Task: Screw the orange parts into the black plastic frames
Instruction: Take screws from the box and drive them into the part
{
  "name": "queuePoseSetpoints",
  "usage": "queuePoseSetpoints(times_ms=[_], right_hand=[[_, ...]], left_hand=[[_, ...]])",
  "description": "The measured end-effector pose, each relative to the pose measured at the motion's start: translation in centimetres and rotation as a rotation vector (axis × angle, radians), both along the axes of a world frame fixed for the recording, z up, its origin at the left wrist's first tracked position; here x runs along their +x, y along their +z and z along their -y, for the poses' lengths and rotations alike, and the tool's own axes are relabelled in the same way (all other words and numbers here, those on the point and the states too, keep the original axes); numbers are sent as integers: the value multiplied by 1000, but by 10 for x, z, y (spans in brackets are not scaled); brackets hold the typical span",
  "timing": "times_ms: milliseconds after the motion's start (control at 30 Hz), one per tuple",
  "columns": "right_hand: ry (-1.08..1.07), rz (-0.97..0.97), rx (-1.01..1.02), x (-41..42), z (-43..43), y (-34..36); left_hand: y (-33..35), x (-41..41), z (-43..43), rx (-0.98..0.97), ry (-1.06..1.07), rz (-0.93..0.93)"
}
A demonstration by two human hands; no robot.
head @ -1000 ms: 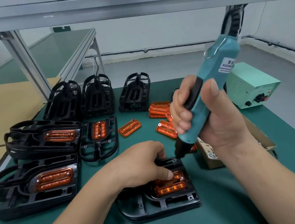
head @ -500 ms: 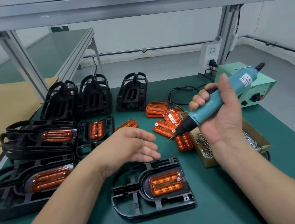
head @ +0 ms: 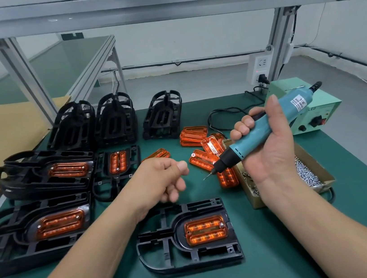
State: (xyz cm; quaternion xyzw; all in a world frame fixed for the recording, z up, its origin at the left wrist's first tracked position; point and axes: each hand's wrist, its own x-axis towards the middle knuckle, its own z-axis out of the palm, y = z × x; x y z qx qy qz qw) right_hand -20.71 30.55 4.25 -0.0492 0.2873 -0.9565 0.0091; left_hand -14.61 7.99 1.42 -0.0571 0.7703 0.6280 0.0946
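A black plastic frame lies flat at the front centre of the green mat, with an orange part seated in it and a screw head showing at its right end. My left hand hovers above and behind the frame with loosely curled fingers, and nothing shows in it. My right hand grips a teal electric screwdriver, held slanted in the air. Its bit points down-left over loose orange parts and touches nothing.
Frames with orange parts fitted lie stacked at the left, with one more beside them. Stacks of bare black frames stand at the back. A cardboard box of screws sits at the right, a green power unit behind it.
The screwdriver came up off the front frame and tilted to a slant at the right. My left hand let go of the frame, rose, and its fingers curled in.
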Motion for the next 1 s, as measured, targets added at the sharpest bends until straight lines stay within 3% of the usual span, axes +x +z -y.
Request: queuePoseSetpoints(times_ms=[133, 267, 700, 1000], right_hand=[[-12, 8, 7, 1, 1, -1], [-29, 21, 17, 1, 3, -1], [-34, 7, 16, 1, 3, -2], [-43, -28, -10, 4, 1, 5]], left_hand=[[2, -2, 3, 159, 40, 81], [5, -2, 4, 303, -60, 191], [0, 6, -10, 413, -202, 200], [1, 6, -9, 467, -179, 148]])
